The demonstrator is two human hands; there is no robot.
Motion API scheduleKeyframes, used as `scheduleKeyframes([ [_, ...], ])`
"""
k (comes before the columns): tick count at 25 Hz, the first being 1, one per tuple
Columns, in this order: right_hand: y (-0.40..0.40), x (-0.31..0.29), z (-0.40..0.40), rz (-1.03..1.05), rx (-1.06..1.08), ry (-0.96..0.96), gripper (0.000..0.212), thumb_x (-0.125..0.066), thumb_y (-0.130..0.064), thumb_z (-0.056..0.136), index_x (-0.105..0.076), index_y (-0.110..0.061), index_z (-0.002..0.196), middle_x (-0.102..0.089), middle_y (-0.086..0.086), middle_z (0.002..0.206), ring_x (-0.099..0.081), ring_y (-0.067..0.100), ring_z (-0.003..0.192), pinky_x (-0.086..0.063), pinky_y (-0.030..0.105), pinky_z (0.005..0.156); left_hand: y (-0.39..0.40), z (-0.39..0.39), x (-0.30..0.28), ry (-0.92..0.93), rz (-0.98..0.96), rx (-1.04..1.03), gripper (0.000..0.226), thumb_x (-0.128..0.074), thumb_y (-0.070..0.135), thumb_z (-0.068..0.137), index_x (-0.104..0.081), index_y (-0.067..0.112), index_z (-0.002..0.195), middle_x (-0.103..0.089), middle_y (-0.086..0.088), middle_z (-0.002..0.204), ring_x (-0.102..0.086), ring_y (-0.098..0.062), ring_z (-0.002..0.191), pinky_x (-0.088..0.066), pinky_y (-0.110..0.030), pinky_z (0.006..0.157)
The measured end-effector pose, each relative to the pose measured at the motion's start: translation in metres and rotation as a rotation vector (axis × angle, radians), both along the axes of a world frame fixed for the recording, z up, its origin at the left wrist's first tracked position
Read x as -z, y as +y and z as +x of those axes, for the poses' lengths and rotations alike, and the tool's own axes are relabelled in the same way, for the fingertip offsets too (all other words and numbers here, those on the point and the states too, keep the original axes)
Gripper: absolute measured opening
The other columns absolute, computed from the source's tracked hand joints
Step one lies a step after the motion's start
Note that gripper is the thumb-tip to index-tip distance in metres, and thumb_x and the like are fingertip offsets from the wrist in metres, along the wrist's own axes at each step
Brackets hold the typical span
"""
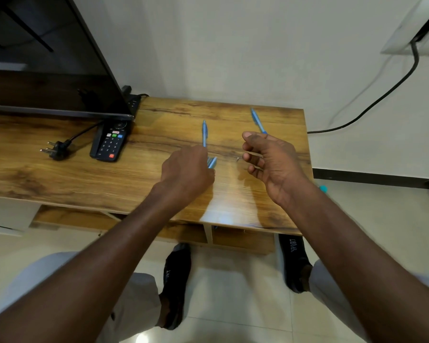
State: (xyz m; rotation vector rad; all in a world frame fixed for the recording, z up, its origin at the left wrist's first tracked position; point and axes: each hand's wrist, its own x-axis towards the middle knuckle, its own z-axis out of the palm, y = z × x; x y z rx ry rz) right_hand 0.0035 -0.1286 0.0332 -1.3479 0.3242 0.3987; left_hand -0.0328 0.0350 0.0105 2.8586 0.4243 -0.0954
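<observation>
1. Fingers of the left hand (187, 169) are curled under the palm and grip a bunch of blue pens (212, 162). One pen sticks out toward the far side, and the short ends of the others show at the hand's right edge.
2. That hand is held knuckles up, low over the middle of the wooden surface (84, 174). Its forearm runs in from the near left.
3. The right hand (270, 157) hovers to the right of it, turned on its side with the thumb on top. Its fingers (252, 155) are curled inward and slightly apart from one another.
4. A single blue pen (258, 121) slants away from behind the right thumb toward the far right. I cannot tell whether the hand pinches it or it lies on the surface behind.
5. A tiny metal piece (237, 158) lies on the surface between the two hands.
6. To the left, well apart from the hands, a black remote (110, 142) lies partly under the edge of a dark screen (47, 58). A loose black plug (57, 149) lies left of the remote.
7. A power strip (133, 100) sits behind the screen's corner by the wall.
8. A black cable (382, 95) hangs from a wall socket (419, 28) at the far right.
9. Two feet in black socks (177, 280) stand on the tiled floor on the near side.
</observation>
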Motion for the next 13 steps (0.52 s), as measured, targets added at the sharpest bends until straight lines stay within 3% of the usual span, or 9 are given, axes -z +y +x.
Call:
scheduleKeyframes([
  [4, -0.003, -0.001, 0.003, 0.003, 0.002, -0.007, 0.010, -0.079, -0.021, 0.092, -0.078, -0.017, 0.101, -0.072, -0.003, 0.083, -0.066, 0.008, 0.066, -0.047, 0.023, 0.055, 0.008, 0.006, -0.014, 0.005, -0.273, -0.046, 0.025, -0.079, 0.034, 0.091, -0.067, 0.016, 0.078, -0.067, 0.000, 0.070, -0.063, -0.013, 0.063, -0.040, -0.028, 0.054],
  [9, -0.005, -0.005, 0.007, 0.034, 0.017, -0.020, 0.013, -0.080, -0.022, 0.092, -0.076, -0.016, 0.104, -0.074, -0.002, 0.084, -0.073, 0.013, 0.073, -0.048, 0.026, 0.058, 0.015, 0.007, -0.032, -0.047, -0.858, -0.056, 0.025, -0.081, 0.025, 0.091, -0.071, 0.004, 0.101, -0.078, -0.011, 0.090, -0.070, -0.003, 0.067, -0.050, -0.016, 0.054],
  [13, -0.012, -0.007, 0.013, 0.065, 0.030, -0.054, 0.013, -0.079, -0.023, 0.093, -0.074, -0.017, 0.104, -0.076, -0.002, 0.089, -0.079, 0.018, 0.088, -0.050, 0.030, 0.066, 0.003, 0.012, -0.033, -0.113, -1.065, -0.055, 0.022, -0.075, 0.021, 0.096, -0.070, 0.017, 0.117, -0.079, -0.015, 0.092, -0.079, -0.024, 0.090, -0.058, -0.035, 0.074],
])
